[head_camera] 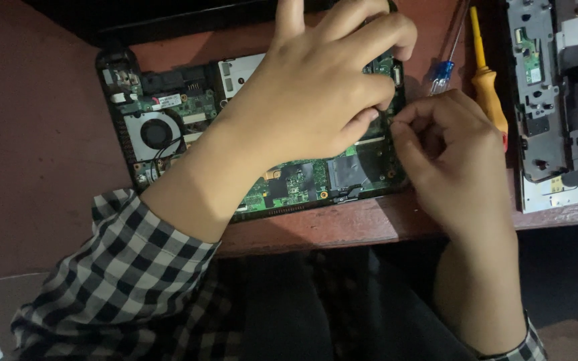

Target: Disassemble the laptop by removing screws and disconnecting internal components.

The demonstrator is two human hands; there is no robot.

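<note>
Green board: the laptop board (pixel 289 184) lies bared in its black base (pixel 118 144) on the desk (pixel 41 120), right in front of me at the near edge.
Left hand: my left hand (pixel 316 87) spreads flat over the middle and right part of the board, fingers reaching towards its right edge; the fingertips curl down near a small connector (pixel 388 67), but I cannot tell whether they pinch anything.
Right hand: my right hand (pixel 453 157) sits at the board's right edge, fingers drawn together in a loose pinch just beside my left fingertips; what lies between them is hidden, too small to tell.
Fan: the round fan (pixel 155 132) sits uncovered at the left end, well apart from both hands.
Tools: a yellow-handled screwdriver (pixel 486 80) and a blue-tipped one (pixel 444 63) lie on the desk just beyond my right hand, neither held.
Other part: a grey inner cover (pixel 550 100) lies to the far right, well apart from the base.
Step, as I judge it: I am working by fingertip on some small part or connector at the board's right edge, left hand steadying.
Next move, as I judge it: it calls for a light, straight pull or press with the fingertips, the board held still, and no force on the thin parts.
</note>
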